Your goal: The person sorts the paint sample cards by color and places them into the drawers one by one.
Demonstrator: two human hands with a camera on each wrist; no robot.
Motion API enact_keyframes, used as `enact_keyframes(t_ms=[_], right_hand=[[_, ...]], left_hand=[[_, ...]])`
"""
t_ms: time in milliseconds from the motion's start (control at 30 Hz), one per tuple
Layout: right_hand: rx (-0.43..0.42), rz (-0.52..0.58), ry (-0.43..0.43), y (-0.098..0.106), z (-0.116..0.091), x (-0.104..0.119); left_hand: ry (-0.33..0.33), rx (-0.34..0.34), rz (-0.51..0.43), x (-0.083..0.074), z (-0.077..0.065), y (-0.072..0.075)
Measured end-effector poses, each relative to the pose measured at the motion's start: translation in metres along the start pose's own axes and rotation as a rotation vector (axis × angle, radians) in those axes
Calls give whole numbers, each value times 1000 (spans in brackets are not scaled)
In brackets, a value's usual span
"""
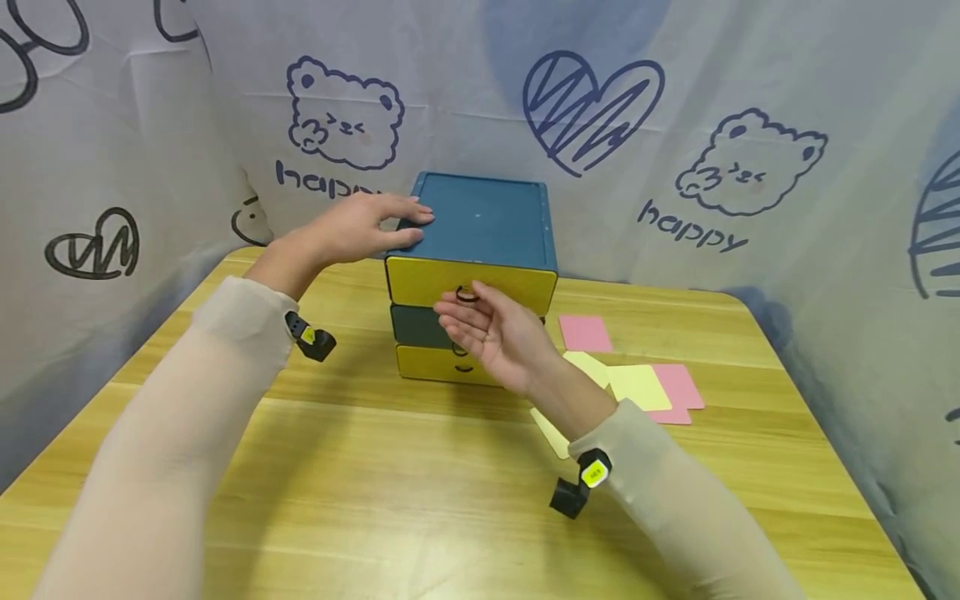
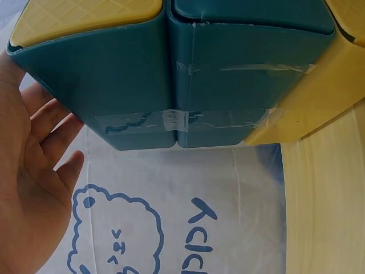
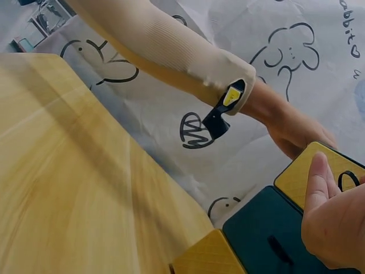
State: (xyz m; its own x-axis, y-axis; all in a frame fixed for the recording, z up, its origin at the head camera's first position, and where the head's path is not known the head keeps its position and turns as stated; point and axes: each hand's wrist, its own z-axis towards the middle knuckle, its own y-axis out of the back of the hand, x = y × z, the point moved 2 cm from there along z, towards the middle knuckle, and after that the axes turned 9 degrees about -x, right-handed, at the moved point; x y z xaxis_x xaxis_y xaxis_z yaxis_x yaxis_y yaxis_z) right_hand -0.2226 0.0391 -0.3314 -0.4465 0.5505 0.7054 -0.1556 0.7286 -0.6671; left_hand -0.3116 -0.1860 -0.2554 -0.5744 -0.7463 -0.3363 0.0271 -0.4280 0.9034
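Note:
A small drawer unit (image 1: 487, 221) with a blue-green top stands on the table, its yellow and dark green drawer fronts stacked one above another. My left hand (image 1: 367, 225) rests on the left edge of its top, fingers spread over the edge. From the side, the left wrist view has this hand (image 2: 31, 171) against the blue-green casing (image 2: 108, 85). My right hand (image 1: 502, 337) is in front of the top yellow drawer (image 1: 420, 283), palm turned up and fingers extended. Its fingertips are right at the drawer's black ring pull (image 3: 342, 180), which the hand partly covers in the right wrist view.
Pink and yellow paper squares lie right of the unit, among them a lone pink sheet (image 1: 585, 333) and a yellow sheet (image 1: 640, 387) overlapping pink ones. A printed white curtain (image 1: 465, 108) hangs behind the wooden table (image 1: 360, 500).

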Motion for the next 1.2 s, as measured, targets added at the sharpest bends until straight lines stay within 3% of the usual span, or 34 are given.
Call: enact_keyframes(t_ms=[333, 633, 933, 1200], right_hand=[[-53, -92, -44, 25, -14, -16], [-166, -161, -89, 47, -2, -35], [-173, -131, -103, 45, 11, -38], [-175, -150, -105, 41, 9, -40]], left_hand=[[9, 7, -4, -1, 2, 2], [8, 0, -1, 1, 2, 1], [6, 1, 1, 0, 1, 1], [16, 6, -16, 2, 1, 0]])
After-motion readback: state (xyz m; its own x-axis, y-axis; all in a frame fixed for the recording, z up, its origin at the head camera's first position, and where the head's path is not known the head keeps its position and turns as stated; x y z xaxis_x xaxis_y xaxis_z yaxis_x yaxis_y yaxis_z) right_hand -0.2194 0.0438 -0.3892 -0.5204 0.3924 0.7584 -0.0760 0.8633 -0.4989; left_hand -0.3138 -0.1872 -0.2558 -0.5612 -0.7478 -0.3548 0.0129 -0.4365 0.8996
